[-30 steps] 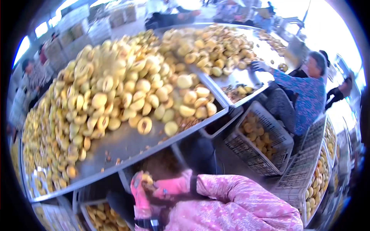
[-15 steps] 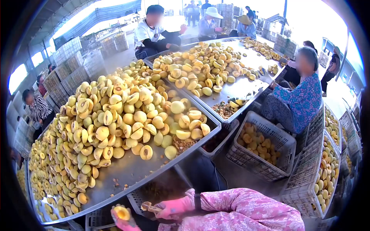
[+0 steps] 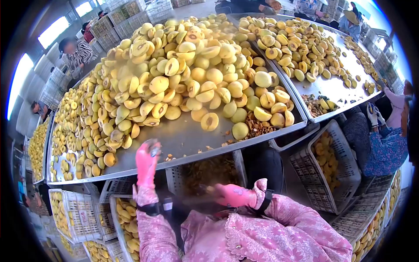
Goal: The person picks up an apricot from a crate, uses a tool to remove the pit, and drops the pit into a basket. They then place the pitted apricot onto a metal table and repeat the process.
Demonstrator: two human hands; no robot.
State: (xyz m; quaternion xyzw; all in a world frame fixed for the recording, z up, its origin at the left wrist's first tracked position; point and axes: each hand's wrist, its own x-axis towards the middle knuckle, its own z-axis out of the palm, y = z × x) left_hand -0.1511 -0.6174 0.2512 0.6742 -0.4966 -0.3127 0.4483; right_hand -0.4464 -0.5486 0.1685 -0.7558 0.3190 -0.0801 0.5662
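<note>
Wearing a pink glove, my left hand (image 3: 147, 162) is raised over the front edge of the metal table (image 3: 187, 150), below the heap of halved yellow fruit (image 3: 170, 87). Its dirty fingertips are blurred, and no fruit half shows in it. My right hand (image 3: 235, 195), also gloved in pink, is closed around something small and brownish that I cannot make out. That hand is above a crate (image 3: 241, 168) with dark brown scraps in it, in front of my body.
Fruit-filled crates stand at the lower left (image 3: 83, 216) and right (image 3: 347, 174). A second metal table (image 3: 312, 114) holds more halves. A co-worker in a blue floral top (image 3: 386, 150) sits at the right; another in stripes (image 3: 83, 54) is at the left.
The view has turned down and to the left. My left hand has risen from below the table to its edge, and the fruit half it held no longer shows in it.
</note>
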